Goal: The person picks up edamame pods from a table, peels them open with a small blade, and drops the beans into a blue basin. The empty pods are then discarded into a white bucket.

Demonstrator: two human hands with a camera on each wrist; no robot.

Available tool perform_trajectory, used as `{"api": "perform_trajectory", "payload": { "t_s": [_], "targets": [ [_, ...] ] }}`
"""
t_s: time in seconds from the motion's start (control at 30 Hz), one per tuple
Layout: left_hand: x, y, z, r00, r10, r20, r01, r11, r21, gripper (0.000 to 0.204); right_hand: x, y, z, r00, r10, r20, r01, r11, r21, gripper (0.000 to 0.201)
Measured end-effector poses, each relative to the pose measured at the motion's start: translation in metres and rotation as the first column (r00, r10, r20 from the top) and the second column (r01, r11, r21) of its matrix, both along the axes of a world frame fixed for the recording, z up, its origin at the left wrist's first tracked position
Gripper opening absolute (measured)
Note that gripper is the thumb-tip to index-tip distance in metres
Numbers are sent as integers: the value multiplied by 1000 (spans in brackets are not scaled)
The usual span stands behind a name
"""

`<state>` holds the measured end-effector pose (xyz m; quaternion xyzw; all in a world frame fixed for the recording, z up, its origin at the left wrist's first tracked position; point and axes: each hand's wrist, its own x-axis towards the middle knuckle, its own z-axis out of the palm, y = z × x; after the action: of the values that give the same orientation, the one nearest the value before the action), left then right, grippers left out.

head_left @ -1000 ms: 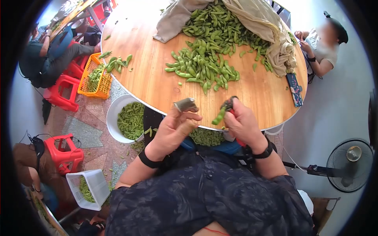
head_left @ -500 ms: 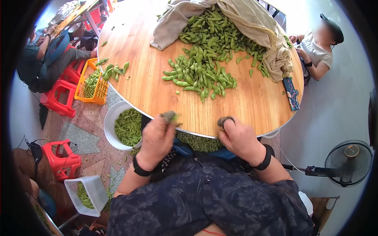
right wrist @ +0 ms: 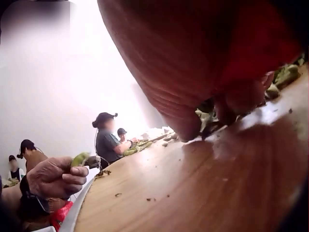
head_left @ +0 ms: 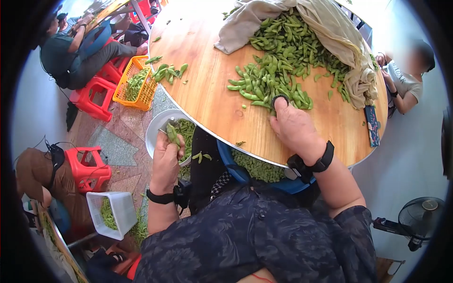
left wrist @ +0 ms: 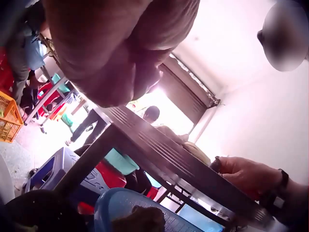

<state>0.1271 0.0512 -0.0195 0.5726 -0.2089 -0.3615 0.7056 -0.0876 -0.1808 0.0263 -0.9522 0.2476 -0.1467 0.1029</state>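
In the head view, my left hand (head_left: 165, 158) pinches a green soybean pod (head_left: 172, 134) between thumb and fingers, over the white bucket (head_left: 152, 137) of pods. A greyish cover shows on one of its fingertips. The right wrist view also catches that pod (right wrist: 80, 159) in the left hand. Out over the wooden table (head_left: 207, 104), my right hand (head_left: 299, 127) reaches to the near edge of the heap of soybean pods (head_left: 288, 40), a dark cover (head_left: 280, 98) on one digit. Its fingertips are partly hidden, and I cannot tell whether they grip a pod.
Beneath the table edge sits a blue tub (head_left: 226, 158) of shelled beans. A beige cloth (head_left: 325, 28) partly covers the heap; a dark-blue patterned case (head_left: 373, 126) lies at the right edge. A yellow basket (head_left: 151, 89), red stools (head_left: 89, 165) and a fan (head_left: 421, 217) stand around.
My left hand has moved from in front of me leftward over the white bucket. My right hand has reached forward from the table's near edge to the heap. The head view has shifted.
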Motion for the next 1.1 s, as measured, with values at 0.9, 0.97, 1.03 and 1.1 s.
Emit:
{"api": "perform_trajectory", "payload": {
  "t_s": [0.9,0.97,1.03,1.1],
  "targets": [
    [54,48,-87,936,345,-65,-322,918,230,32,-71,4,23,987,-95,132,54,958,282,15],
    [45,47,-77,941,338,-8,-330,922,201,32,-82,7,25,978,-125,168,51,921,386,16],
    [15,32,-39,983,178,-41,-171,974,147,30,-90,13,27,968,-148,203,34,877,479,16],
    [-19,22,-11,986,-141,-91,158,962,221,27,-96,21,30,939,-187,288,-93,668,738,19]
  ]
}}
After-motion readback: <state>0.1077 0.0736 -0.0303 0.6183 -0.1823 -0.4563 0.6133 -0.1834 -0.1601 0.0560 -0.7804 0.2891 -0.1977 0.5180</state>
